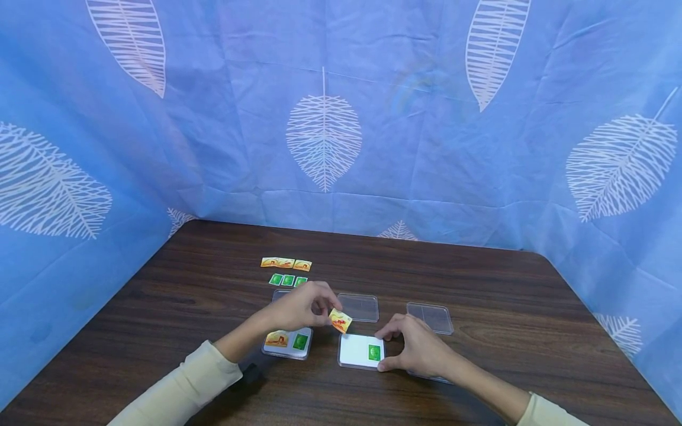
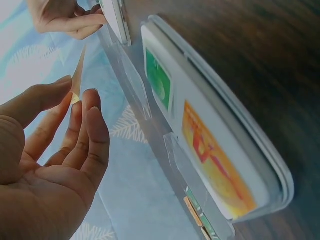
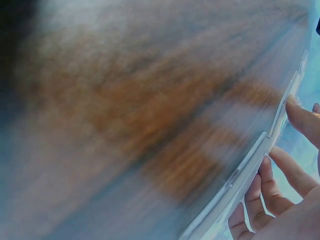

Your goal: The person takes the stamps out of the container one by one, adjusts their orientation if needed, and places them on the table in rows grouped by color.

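Note:
My left hand (image 1: 301, 306) pinches a small yellow-orange stamp (image 1: 341, 320) between thumb and finger; the left wrist view shows this stamp (image 2: 78, 75) edge-on. It hangs tilted over the back edge of a clear case with a white insert (image 1: 351, 352). A green stamp (image 1: 375, 352) lies on that insert's right half. My right hand (image 1: 418, 346) holds the same case by its right side, thumb at the front corner and index finger at the back corner. To the left stands another white-lined case (image 2: 165, 107), bearing an orange stamp (image 2: 212, 155) and a green stamp (image 2: 159, 80).
Clear lids lie behind the cases: a middle lid (image 1: 359, 307), a right lid (image 1: 431, 318) and a left one partly behind my left hand. Farther back are rows of orange stamps (image 1: 286, 263) and green stamps (image 1: 288, 280). Another case (image 1: 434, 377) is mostly hidden under my right hand.

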### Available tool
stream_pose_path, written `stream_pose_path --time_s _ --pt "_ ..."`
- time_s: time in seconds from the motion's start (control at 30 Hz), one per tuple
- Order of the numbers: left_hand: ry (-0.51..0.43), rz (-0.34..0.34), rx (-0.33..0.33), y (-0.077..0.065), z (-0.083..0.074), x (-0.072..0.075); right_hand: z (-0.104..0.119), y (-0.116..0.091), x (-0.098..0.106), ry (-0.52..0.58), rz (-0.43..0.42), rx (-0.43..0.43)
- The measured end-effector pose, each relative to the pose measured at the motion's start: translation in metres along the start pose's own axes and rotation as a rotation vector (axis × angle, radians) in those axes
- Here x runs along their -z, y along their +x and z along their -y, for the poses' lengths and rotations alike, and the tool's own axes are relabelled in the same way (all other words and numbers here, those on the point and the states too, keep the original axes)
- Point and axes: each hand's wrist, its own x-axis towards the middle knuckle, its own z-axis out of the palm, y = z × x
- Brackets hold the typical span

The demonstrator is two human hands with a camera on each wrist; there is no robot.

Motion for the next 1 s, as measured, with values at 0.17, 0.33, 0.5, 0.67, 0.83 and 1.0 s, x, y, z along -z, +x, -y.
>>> stream_pose_path --time_s 0.17,0.33,0.5,0.67,0.83,1.0 --pt "0.025 -0.027 0.006 0.000 -0.001 0.004 0.000 0.000 0.000 -0.003 -0.005 0.004" --pt "0.049 -0.048 0.013 -0.001 0.002 0.007 -0.001 -0.001 0.000 0.005 -0.002 0.003" --pt "0.041 -0.049 0.029 -0.001 0.005 0.010 -0.001 -0.001 0.000 0.005 -0.002 0.004" --pt "0.023 -0.054 0.057 0.002 0.009 0.012 0.000 0.000 0.000 0.003 0.002 0.001" --pt "0.022 -0.072 0.086 0.007 0.011 0.015 0.000 0.000 0.001 0.009 0.006 -0.005" --pt "0.044 -0.091 0.094 0.010 0.014 0.017 -0.001 0.000 0.000 0.007 0.008 -0.004"
